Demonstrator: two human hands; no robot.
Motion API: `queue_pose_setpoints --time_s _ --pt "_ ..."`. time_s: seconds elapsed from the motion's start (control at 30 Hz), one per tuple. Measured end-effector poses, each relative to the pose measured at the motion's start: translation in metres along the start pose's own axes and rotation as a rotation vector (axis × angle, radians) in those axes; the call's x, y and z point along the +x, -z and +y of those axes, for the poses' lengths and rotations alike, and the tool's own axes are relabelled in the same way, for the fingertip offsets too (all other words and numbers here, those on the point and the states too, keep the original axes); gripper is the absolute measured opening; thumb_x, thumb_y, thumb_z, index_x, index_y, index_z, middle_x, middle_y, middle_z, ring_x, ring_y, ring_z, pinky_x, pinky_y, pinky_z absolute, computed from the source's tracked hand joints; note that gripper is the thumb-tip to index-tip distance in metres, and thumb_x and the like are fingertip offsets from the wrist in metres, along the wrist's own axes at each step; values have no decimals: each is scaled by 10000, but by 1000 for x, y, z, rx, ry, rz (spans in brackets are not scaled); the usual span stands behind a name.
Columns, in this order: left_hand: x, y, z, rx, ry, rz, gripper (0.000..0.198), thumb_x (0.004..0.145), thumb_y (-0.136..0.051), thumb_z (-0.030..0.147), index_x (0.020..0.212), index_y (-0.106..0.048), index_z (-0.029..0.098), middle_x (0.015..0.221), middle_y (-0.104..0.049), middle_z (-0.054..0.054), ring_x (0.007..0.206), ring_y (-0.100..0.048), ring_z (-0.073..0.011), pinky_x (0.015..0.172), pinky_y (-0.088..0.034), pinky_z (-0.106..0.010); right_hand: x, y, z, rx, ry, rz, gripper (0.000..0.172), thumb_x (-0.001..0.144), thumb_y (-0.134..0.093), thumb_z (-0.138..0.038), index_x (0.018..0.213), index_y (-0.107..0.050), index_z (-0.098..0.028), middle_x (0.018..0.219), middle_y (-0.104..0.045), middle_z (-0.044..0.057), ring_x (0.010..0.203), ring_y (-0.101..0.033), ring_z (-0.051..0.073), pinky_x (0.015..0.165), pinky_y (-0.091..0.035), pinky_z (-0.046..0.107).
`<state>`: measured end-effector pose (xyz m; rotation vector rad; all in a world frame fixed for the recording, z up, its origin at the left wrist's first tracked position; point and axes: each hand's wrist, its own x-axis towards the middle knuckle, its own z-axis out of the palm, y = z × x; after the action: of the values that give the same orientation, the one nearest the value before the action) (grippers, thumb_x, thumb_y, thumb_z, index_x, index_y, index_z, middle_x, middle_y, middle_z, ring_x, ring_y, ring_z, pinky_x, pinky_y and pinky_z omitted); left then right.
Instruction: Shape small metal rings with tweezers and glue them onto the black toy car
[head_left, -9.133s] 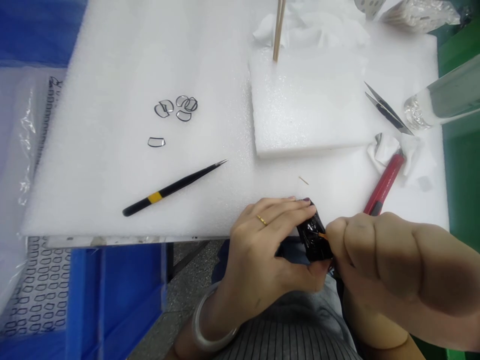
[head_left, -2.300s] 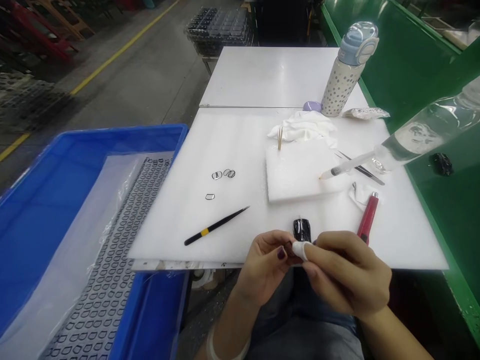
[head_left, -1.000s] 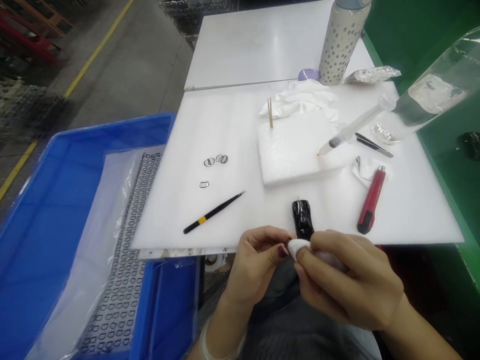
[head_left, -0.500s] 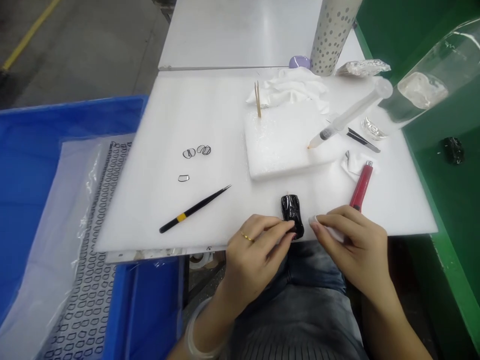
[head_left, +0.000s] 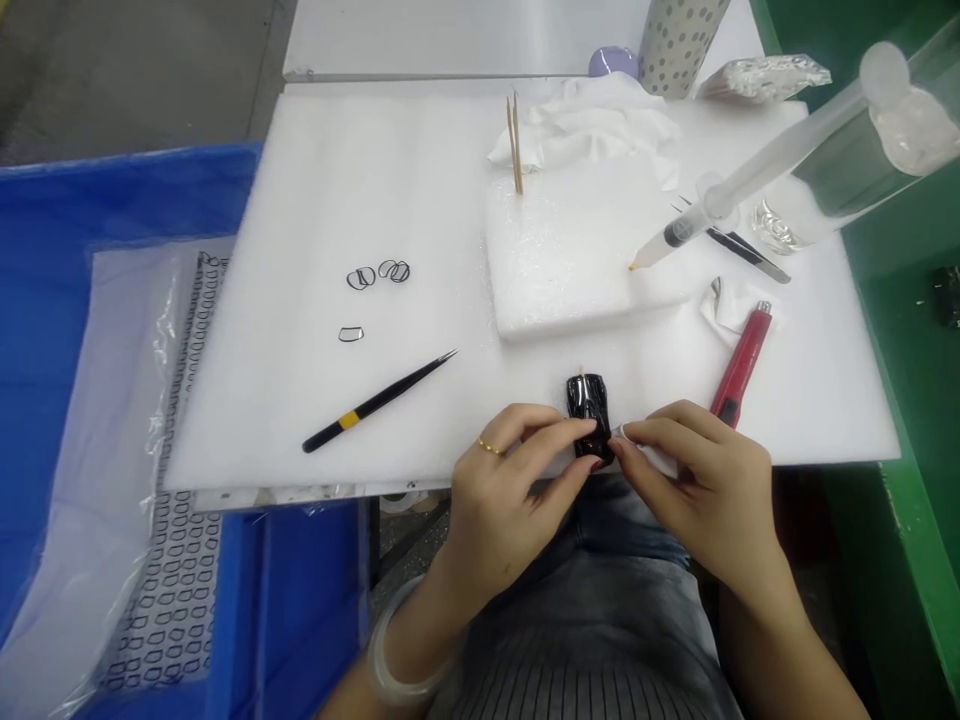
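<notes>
Okay, my left hand (head_left: 510, 480) is clamped on the glossy black piece (head_left: 586, 415), which sits at the near edge of the white foam sheet (head_left: 262, 400), and my fingers hide its lower end. My right hand (head_left: 697, 480) pinches a white cloth (head_left: 649, 455) right against that piece; exact contact is hidden. My hands have closed in since a moment ago, now nearly together. A red utility knife (head_left: 741, 355) lies just right of the piece.
</notes>
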<state>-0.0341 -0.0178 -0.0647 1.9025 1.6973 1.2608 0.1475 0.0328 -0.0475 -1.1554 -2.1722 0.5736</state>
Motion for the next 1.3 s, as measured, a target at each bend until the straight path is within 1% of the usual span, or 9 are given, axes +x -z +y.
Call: queue_pose_setpoints --time_s 0.13,0.2,0.4,0.67,0.83,0.97,1.2,1.3 --pt "1 0 0 5 65 -4 166 930 -705 124 1074 -740 197 1166 -752 -70 1041 -749 -208 920 -649 -346 0 -2 0 -23 7 9 45 901 -734 -144 862 -715 -153 740 -668 -3 532 -561 61 455 -430 183" --pt "0 0 1 4 73 -8 164 936 -696 129 1078 -738 197 1217 -758 -82 1087 -748 -222 948 -648 -370 1 -3 -1 -38 20 16 57 902 -733 -145 854 -706 -159 732 -665 -6 540 -570 64 457 -429 184" --pt "-1 -3 1 1 80 0 177 942 -676 115 1088 -740 192 1220 -766 -89 1100 -745 -217 958 -644 -376 2 -6 -1 -71 30 32 80 911 -732 -161 842 -694 -177 719 -661 -16 536 -582 70 448 -422 191" --pt "-2 -4 0 -1 44 17 162 913 -736 139 1073 -753 136 1199 -767 -129 1096 -740 -213 972 -621 -323 -2 -7 0 -93 51 39 69 918 -732 -151 871 -685 -171 731 -659 -14 552 -582 71 454 -427 192" --pt "-2 -4 1 9 53 16 158 919 -727 138 1074 -743 153 1200 -769 -117 1088 -743 -213 953 -633 -340 -1 -9 -1 -93 56 45 72 915 -734 -138 871 -684 -165 731 -666 -13 545 -576 65 465 -443 185" --pt "-1 -5 1 25 53 28 156 925 -718 144 1078 -739 168 1196 -772 -105 1083 -746 -215 946 -637 -354 0 -11 -2 -116 50 62 83 924 -724 -146 860 -681 -178 720 -665 -21 525 -565 66 445 -427 194" --pt "0 -7 4 20 81 25 142 916 -710 123 1050 -754 138 1177 -771 -109 1076 -746 -202 968 -617 -312 1 -13 -5 -120 27 59 101 918 -736 -173 838 -675 -173 698 -651 -22 491 -525 57 412 -375 201" --pt "2 -4 4 3 111 15 147 910 -695 109 1041 -755 141 1134 -767 -95 1070 -739 -194 966 -614 -303 2 -12 -6 -119 21 68 124 908 -746 -180 816 -665 -163 681 -637 -21 498 -532 58 407 -367 196"
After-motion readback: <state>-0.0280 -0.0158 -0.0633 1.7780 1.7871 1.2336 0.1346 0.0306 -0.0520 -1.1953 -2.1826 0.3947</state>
